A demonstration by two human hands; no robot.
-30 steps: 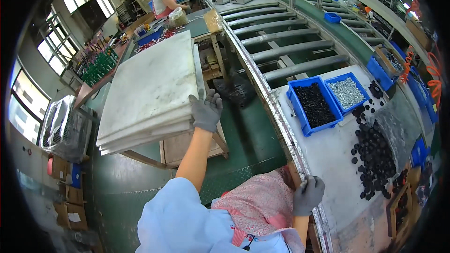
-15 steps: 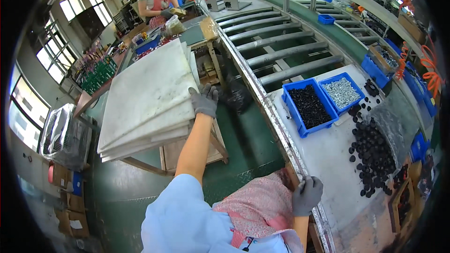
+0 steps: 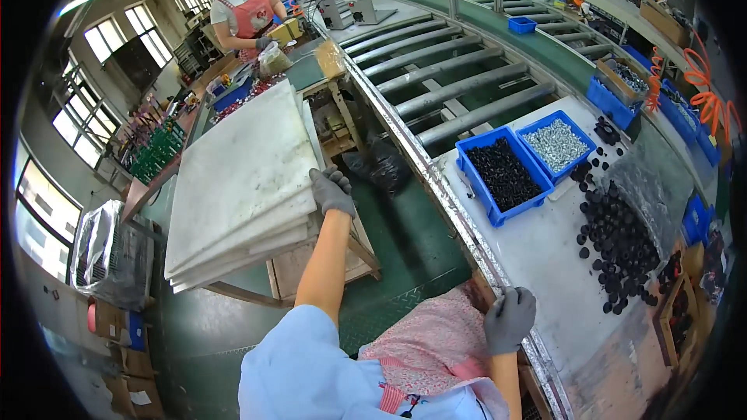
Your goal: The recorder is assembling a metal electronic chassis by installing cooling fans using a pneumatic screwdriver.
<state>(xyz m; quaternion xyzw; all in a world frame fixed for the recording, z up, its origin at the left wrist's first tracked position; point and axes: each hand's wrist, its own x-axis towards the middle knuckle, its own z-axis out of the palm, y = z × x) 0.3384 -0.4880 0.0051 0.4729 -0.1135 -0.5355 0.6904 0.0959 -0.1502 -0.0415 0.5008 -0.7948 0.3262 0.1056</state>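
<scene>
A stack of large white boards [image 3: 241, 163] lies on a wooden stand at the left, its sheets slightly fanned. My left hand [image 3: 333, 191], in a grey glove, touches the stack's right edge with its fingers apart. My gloved right hand [image 3: 510, 320] is closed over the metal edge [image 3: 489, 268] of the workbench, its fingertips partly hidden. Nearest the right hand on the bench are a blue bin [image 3: 502, 175] of small black parts, a blue bin [image 3: 555, 146] of silvery parts and a heap of round black pieces [image 3: 618, 241].
A roller conveyor [image 3: 459, 70] runs away beyond the bins. A black bag [image 3: 381, 167] lies on the green floor between stand and conveyor. Clear plastic sheeting [image 3: 646, 187] covers part of the black heap. At the far left a person [image 3: 247, 12] in a pink apron holds yellowish blocks.
The view has shifted slightly, and the person at the back shows more fully. My left hand's fingers have bent a little at the boards' edge. The right hand stays on the bench edge.
</scene>
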